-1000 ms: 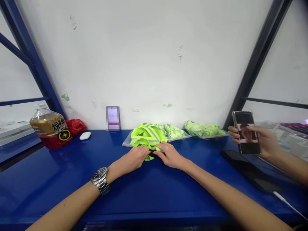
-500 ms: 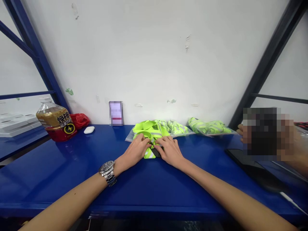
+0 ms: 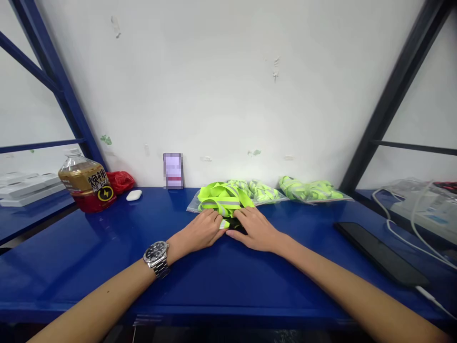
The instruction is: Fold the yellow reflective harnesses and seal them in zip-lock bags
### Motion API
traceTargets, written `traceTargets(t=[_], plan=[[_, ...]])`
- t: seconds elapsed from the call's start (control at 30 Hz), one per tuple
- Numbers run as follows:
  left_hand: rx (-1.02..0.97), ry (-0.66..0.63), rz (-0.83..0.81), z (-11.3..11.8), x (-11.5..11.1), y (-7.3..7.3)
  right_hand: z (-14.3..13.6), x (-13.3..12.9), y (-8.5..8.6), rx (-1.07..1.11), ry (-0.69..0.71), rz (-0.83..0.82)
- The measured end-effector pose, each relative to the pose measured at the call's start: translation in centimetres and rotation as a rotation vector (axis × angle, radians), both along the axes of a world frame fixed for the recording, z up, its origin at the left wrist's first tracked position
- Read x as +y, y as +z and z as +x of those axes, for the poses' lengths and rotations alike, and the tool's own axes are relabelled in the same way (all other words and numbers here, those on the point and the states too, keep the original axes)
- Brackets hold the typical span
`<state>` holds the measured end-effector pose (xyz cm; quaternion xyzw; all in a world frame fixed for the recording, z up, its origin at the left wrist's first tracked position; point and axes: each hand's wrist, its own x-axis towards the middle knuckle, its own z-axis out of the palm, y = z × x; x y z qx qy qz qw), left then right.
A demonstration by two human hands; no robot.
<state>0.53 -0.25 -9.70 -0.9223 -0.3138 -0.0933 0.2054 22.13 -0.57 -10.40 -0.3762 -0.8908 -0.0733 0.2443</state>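
A bundle of neon yellow reflective straps (image 3: 223,196) lies in the middle of the blue table, partly over a clear plastic bag (image 3: 193,204). My left hand (image 3: 203,229), below a metal wristwatch, is closed on the near left edge of the straps, where a small yellow and white end shows. On the right, my right hand (image 3: 255,228) bends its fingers over the near right edge, its thumb beside a black part (image 3: 234,224) of the bundle. What its fingertips grip is hidden.
Bagged yellow straps (image 3: 310,189) lie along the wall. A bottle (image 3: 87,183), a red bag (image 3: 120,182) and a white case (image 3: 134,195) stand left. A phone (image 3: 173,171) leans on the wall; a black phone (image 3: 380,252) with cables lies right.
Both my hands have moved slightly nearer to me at the bundle's near edge, and the black part is more covered. The other person's hand with a dark object has left the right side.
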Motion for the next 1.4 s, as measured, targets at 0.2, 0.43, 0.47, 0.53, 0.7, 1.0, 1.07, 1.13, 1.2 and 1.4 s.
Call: traceTargets(t=[0.2,0.43,0.47,0.53,0.7,1.0,1.07,1.13,1.2,1.4], plan=[[-0.156,0.039,-0.213,0.2,0.1,0.4,0.3,0.8,-0.1,0.114,-0.027,-0.184],[-0.332,0.049,-0.625,-0.1,0.4,2.1,-0.6,-1.2,0.3,0.205,-0.214,-0.265],[-0.338,0.059,-0.657,-0.2,0.5,2.4,-0.8,-1.5,0.3,0.232,-0.216,-0.262],[-0.324,0.074,-0.708,-0.3,1.0,3.1,-1.1,-1.9,0.2,0.249,-0.218,-0.235],[-0.249,0.282,-0.952,-0.6,2.5,3.8,-1.2,-1.7,-0.1,0.194,-0.229,0.017],[-0.193,0.481,-0.902,-0.1,4.6,2.5,1.0,-1.0,0.4,0.031,-0.024,-0.048],[-0.235,0.491,-0.758,-0.1,4.2,2.2,1.0,-0.7,0.3,-0.032,-0.021,-0.007],[-0.293,0.505,-0.598,-0.1,3.7,1.7,0.9,-0.2,0.1,-0.081,-0.009,0.027],[-0.326,0.430,-0.420,0.0,3.1,0.9,0.8,0.4,-0.1,-0.084,-0.002,0.011],[-0.212,0.131,-0.197,-0.4,1.2,0.0,0.6,1.5,0.4,0.008,-0.060,-0.154]])
